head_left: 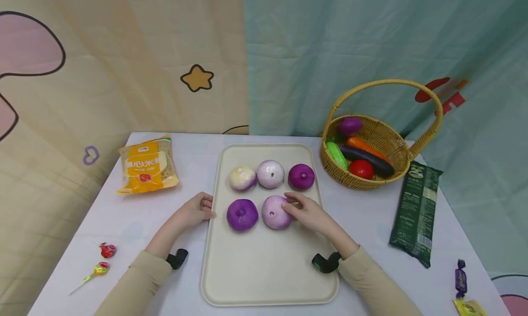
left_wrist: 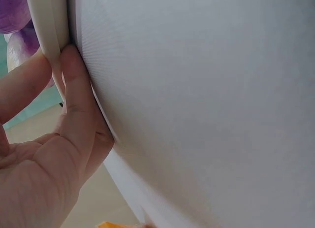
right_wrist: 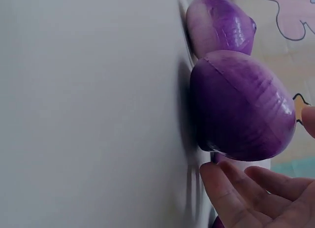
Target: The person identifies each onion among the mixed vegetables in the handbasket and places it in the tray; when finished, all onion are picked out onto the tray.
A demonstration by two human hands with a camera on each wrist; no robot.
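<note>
Cream tray [head_left: 264,270] sits mid-table, long side running away from the person. Five onion halves on its far part: three in the back row, two in the front. The near half of the tray is bare, open room there.

Left hand [head_left: 197,210] at the tray's left rim. Left wrist view shows the thumb [left_wrist: 74,85] pressed against the rim's outer edge and a finger over the lip, so it pinches the rim lightly. The other fingers lie out of frame.

Right hand [head_left: 307,211] rests on the tray with its fingertips [right_wrist: 221,183] touching the pale purple onion half [head_left: 276,212] in the front row, right side. Fingers look loosely bent against it, not wrapped round; a firm grip cannot be told from here. The dark purple onion half [head_left: 242,214] lies just beside it to the left, a narrow gap between them.

Back row: whitish half [head_left: 242,177], pale half [head_left: 270,174], deep purple half [head_left: 301,177], close together.

Wicker basket [head_left: 396,139] stands off the tray's far right corner, near but apart, holding toy vegetables. Dark green packet [head_left: 415,213] to the right of the tray, with a strip of bare table between. Yellow snack bag [head_left: 147,166] far left. Two lollipops [head_left: 101,261] near the left table edge. A wrapped purple sweet [head_left: 460,277] lies at the near right corner; the yellow wrapper beside it is cut off by the frame.
</note>
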